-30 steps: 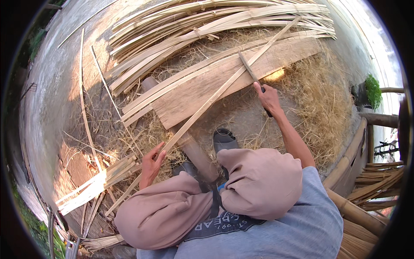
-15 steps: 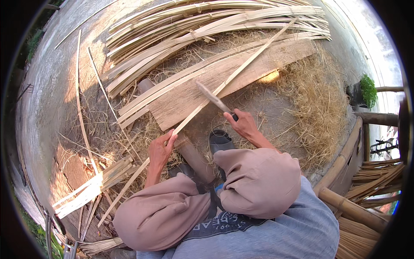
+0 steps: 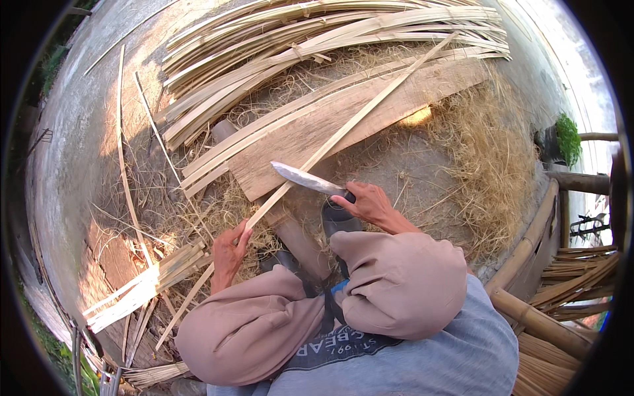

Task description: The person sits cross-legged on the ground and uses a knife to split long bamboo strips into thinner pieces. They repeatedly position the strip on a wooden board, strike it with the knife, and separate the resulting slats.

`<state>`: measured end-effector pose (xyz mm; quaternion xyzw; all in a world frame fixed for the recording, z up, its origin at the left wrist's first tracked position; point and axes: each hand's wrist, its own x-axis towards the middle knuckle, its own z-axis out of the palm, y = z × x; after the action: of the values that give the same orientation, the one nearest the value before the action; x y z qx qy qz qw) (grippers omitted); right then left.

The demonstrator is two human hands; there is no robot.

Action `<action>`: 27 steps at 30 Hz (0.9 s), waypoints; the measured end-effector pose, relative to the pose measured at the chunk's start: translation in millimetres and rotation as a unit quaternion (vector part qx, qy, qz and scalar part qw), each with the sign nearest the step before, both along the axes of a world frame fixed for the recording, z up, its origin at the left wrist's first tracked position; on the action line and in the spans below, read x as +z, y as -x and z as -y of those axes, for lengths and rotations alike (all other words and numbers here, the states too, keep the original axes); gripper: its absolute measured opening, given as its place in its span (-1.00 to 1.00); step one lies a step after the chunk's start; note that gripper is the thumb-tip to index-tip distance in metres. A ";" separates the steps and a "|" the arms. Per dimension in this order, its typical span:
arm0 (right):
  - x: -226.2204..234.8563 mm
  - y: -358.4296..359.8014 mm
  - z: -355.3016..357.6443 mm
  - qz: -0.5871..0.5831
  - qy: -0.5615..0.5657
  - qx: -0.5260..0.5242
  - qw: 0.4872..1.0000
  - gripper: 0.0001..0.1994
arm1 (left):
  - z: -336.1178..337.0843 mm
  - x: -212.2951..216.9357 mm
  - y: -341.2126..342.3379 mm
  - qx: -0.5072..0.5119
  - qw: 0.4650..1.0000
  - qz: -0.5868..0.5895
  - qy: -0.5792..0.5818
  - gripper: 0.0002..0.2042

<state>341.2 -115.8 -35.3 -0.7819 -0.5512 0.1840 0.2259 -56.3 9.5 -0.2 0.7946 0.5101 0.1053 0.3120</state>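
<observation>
My left hand (image 3: 230, 253) is closed around a long, pale bamboo strip (image 3: 353, 125), near its lower end. The strip runs slantwise, up and to the right, over a wooden plank (image 3: 264, 162). In my right hand (image 3: 371, 203) is a knife (image 3: 305, 178), gripped by its dark handle. Its broad, curved blade points left and crosses the strip a little beyond my left hand. Whether the edge touches the strip, I cannot tell.
A big pile of split bamboo strips (image 3: 264, 63) lies beyond the plank. Fine shavings (image 3: 485, 165) heap up at the right. Cut strips (image 3: 148, 284) are bunched at the lower left. A bamboo pole frame (image 3: 528, 231) stands at the right, with more strips (image 3: 574, 284) beside it.
The knife has come down the strip toward me, and its blade has turned flatter. My left hand has shifted down and left.
</observation>
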 end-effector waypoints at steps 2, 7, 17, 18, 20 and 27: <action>-9.9 -9.1 -1.7 -0.010 0.002 -0.048 0.999 -0.31 | 11.0 2.7 53.0 0.023 0.999 0.007 0.024 -0.69; -2.9 -196.6 -4.5 0.011 0.003 -0.319 0.948 -0.29 | -2.0 -4.9 69.4 -0.059 0.997 -0.022 -0.046 -0.53; 22.4 57.9 17.3 -0.057 0.039 0.006 0.998 -0.38 | -10.7 -16.5 -50.5 -0.059 0.998 -0.020 -0.015 -0.62; 26.4 61.7 19.2 -0.049 0.033 0.028 0.998 -0.39 | -14.3 -13.7 -47.2 -0.060 0.998 -0.015 0.009 -0.64; 8.0 6.5 11.0 -0.014 0.005 -0.039 0.999 -0.38 | -11.9 -4.8 -42.2 -0.031 0.996 0.009 0.080 -0.69; 7.3 -143.4 -21.1 -0.007 0.040 -0.262 0.964 -0.30 | -18.4 4.7 -49.4 -0.043 0.997 0.030 0.051 -0.69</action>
<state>484.7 -94.6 -28.1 -0.9060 -0.3174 0.1459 0.2391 -6.9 27.9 4.5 0.7951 0.4709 0.0895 0.3716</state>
